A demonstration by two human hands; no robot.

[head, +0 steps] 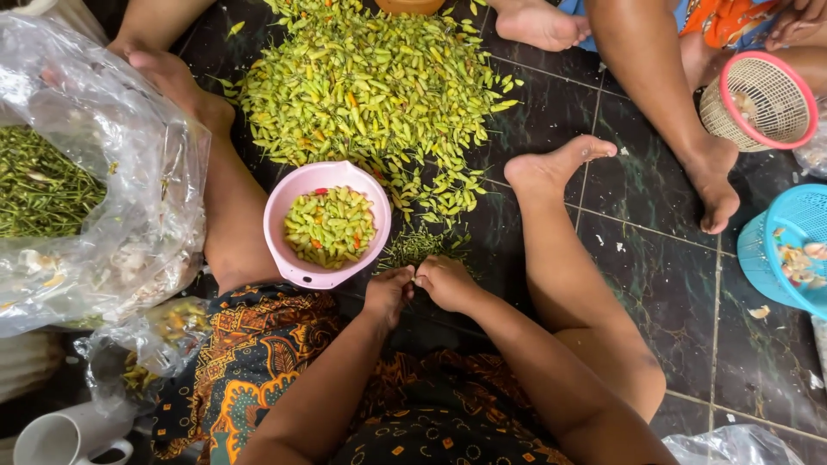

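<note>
Seated on dark tiled floor [655,284], legs spread, patterned cloth [284,379] across the lap.

Left hand [388,294] and right hand [448,282] brought together near centre, fingertips meeting, each grip pinched shut on a small chilli [415,277] held between them; item mostly hidden by the fingers.

Directly beyond the hands: small heap of green stems [418,245] on the floor. Left of that, touching the left thigh: pink bowl [297,194], partly filled with yellow-green chillies, a few red among them. Far centre: large loose pile of chillies [370,86] spread over the tiles.

Left edge: clear plastic bag [129,172] holding green stems. Near left corner: white mug [65,435], beside a second, smaller plastic bag [138,353].

Right side: another person's legs and feet [715,185]; woven basket with pink rim [762,102] just beside them; blue basket [788,250] at right edge, pale scraps inside.
</note>
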